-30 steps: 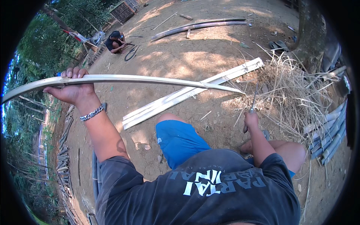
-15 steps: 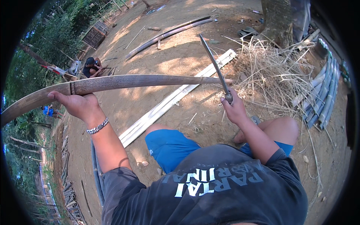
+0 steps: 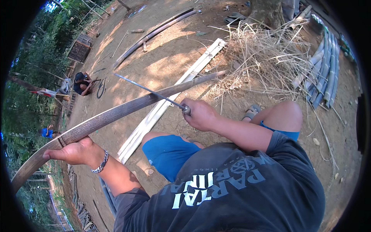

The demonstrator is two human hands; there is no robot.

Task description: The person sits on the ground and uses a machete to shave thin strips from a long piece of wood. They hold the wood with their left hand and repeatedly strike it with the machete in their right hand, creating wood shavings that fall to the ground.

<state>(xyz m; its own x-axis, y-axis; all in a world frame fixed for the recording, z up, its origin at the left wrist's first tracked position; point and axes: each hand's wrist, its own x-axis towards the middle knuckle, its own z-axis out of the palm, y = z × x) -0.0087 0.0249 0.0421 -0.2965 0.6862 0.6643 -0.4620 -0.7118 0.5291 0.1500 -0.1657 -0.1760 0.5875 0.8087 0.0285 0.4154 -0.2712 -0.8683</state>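
Note:
My left hand [image 3: 73, 151] is closed around a long split bamboo piece [image 3: 104, 118], near a node, with the thumb lying along it. The piece slants up to the right in front of me, its narrow end over the ground by the shavings. In my right hand [image 3: 203, 115], the fingers are wrapped round the handle of a long knife [image 3: 135, 84]. Its thin blade points to the upper left and crosses the bamboo's middle; whether it touches the bamboo I cannot tell. Beneath both, a pale split bamboo length [image 3: 135, 136] lies on the dirt.
Tangled shavings [image 3: 266, 58] are heaped ahead right, before a tree trunk [image 3: 266, 13]. Bamboo poles [image 3: 328, 65] lie stacked farther right. Long bamboo pieces [image 3: 154, 34] rest on the ground ahead. A crouching person [image 3: 82, 83] works at the left, near a slatted crate [image 3: 80, 47].
The knife has swung left and down, from upright beside the bamboo's narrow end to lying across its middle. My left hand and the bamboo's near end have dropped lower.

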